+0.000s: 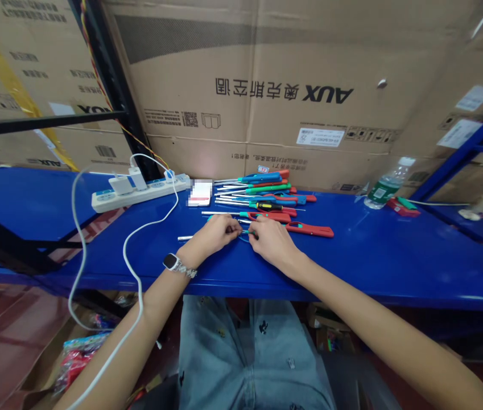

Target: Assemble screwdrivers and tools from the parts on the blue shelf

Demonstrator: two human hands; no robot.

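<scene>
My left hand (218,234) and my right hand (272,242) are close together over the blue shelf (364,256), fingers pinched around something small and greenish-blue (245,232) between them, too small to make out. Just right of my right hand lies a red long-nosed lighter (310,229). Another red lighter (271,216) rests behind my fingers. Farther back, several red, blue and green lighters (262,187) lie in a pile, metal tubes pointing left, with a yellow-and-black screwdriver (267,206) on it. A metal tube (185,238) shows left of my left hand.
A white power strip (151,191) with plugs stands at the back left; its white cable (128,250) loops over my left forearm. A water bottle (384,191) and a red item (403,208) are at the right. Cardboard (275,125) stands behind.
</scene>
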